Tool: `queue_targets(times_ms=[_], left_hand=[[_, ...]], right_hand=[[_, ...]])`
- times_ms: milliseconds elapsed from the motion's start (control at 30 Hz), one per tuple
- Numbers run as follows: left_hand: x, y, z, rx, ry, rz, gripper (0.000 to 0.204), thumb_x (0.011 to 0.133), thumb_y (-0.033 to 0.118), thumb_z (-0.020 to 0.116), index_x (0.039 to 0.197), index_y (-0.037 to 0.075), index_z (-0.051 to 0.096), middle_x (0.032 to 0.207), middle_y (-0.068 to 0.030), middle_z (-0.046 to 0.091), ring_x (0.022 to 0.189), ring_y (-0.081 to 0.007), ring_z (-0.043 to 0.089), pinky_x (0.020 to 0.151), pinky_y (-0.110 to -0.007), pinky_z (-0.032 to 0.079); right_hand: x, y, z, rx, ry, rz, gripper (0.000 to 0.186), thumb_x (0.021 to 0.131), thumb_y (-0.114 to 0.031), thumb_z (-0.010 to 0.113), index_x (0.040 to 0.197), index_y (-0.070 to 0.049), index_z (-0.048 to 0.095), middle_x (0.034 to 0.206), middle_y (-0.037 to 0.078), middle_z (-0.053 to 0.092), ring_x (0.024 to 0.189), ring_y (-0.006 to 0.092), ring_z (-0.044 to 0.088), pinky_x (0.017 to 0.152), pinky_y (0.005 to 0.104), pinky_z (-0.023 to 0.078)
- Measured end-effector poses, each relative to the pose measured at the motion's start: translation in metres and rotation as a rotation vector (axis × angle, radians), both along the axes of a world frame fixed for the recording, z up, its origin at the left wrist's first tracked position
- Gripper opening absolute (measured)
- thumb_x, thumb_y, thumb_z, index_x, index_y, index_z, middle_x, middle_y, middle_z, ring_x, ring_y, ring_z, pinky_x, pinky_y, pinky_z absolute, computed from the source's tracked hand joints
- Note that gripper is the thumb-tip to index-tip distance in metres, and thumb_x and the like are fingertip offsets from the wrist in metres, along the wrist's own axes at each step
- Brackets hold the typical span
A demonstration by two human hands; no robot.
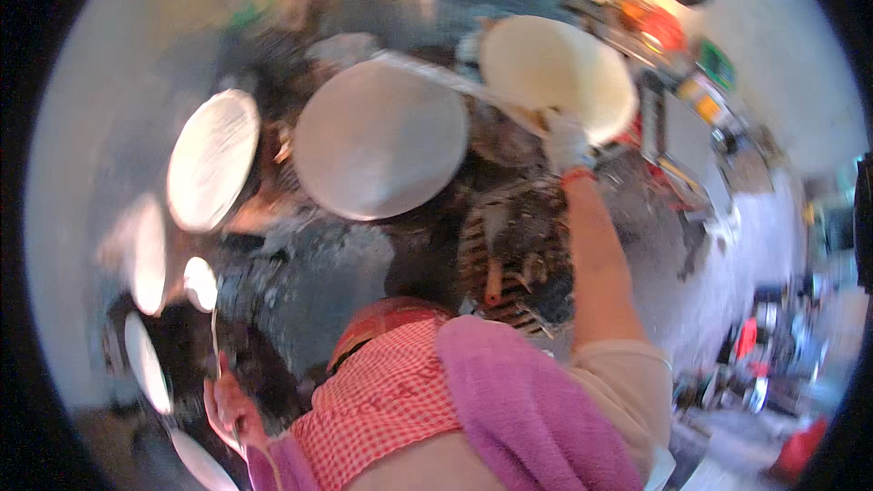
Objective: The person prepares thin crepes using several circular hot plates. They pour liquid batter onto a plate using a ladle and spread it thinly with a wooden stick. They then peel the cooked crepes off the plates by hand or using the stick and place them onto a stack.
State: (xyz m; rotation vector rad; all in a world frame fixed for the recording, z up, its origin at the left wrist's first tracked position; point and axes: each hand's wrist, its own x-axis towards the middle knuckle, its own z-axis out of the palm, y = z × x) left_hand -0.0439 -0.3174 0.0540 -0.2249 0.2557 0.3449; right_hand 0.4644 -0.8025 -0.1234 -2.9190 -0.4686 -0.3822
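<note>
My right hand (pixel 567 142), in a whitish glove, reaches forward and is closed on one end of a long flat stick (pixel 455 82). The stick slants up to the left, over the far edge of a large round grey griddle (pixel 382 150). Just beyond this hand lies another round griddle or disc with a pale yellow surface (pixel 559 73); whether that is batter or a cooked sheet I cannot tell. At the lower left, my left hand (pixel 235 407) grips the thin handle of a ladle (pixel 201 284). Its round bowl looks bright white and points away from me.
Several more pale round discs curve along the left, the nearest large one (pixel 214 160) beside the grey griddle. A dark grate (pixel 514 264) sits in front of me. A red bowl-like thing (pixel 386 318) is near my apron. Containers and a green basket (pixel 717 64) stand at the right.
</note>
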Motion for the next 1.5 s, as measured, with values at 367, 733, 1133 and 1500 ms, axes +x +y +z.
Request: queue_targets(times_ms=[367, 733, 1133, 1500], left_hand=[[-0.120, -0.033, -0.076, -0.197, -0.172, 0.698, 0.045, 0.104, 0.019, 0.041, 0.135, -0.015, 0.039, 0.069, -0.0011, 0.043, 0.049, -0.0108, 0.041, 0.044, -0.025, 0.039], [-0.468, -0.130, -0.131, 0.272, 0.314, 1.731, 0.037, 0.108, 0.034, 0.041, 0.134, 0.011, 0.052, 0.069, 0.0014, 0.039, 0.048, -0.0075, 0.033, 0.041, -0.024, 0.029], [-0.649, -0.138, -0.383, 0.200, 2.320, 0.345, 0.034, 0.104, 0.028, 0.047, 0.123, 0.003, 0.059, 0.085, -0.0250, 0.068, 0.074, -0.0422, 0.067, 0.065, -0.050, 0.051], [-0.646, -0.059, -0.394, -0.257, 1.426, 0.671, 0.027, 0.097, 0.027, 0.061, 0.095, 0.002, 0.053, 0.067, -0.0079, 0.056, 0.050, -0.0207, 0.054, 0.046, -0.036, 0.046]], right_hand=[[-0.178, 0.231, -0.066, 0.316, 0.788, 0.565, 0.044, 0.092, -0.013, 0.061, 0.132, 0.003, 0.055, 0.126, 0.023, 0.060, 0.115, 0.0371, 0.059, 0.101, 0.0427, 0.045], [-0.632, 0.531, 0.002, 0.202, 1.067, 2.084, 0.050, 0.092, -0.010, 0.061, 0.141, -0.005, 0.051, 0.113, 0.015, 0.064, 0.102, 0.0304, 0.062, 0.088, 0.0409, 0.050], [-0.970, 0.617, -0.007, -1.245, 1.594, 1.107, 0.057, 0.091, -0.009, 0.057, 0.147, -0.010, 0.045, 0.071, -0.007, 0.042, 0.048, 0.0025, 0.033, 0.038, 0.0193, 0.025], [-0.946, 0.651, -0.089, -0.951, 1.353, 1.762, 0.054, 0.087, -0.008, 0.064, 0.140, 0.002, 0.052, 0.129, 0.019, 0.064, 0.118, 0.0231, 0.062, 0.104, 0.0298, 0.046]])
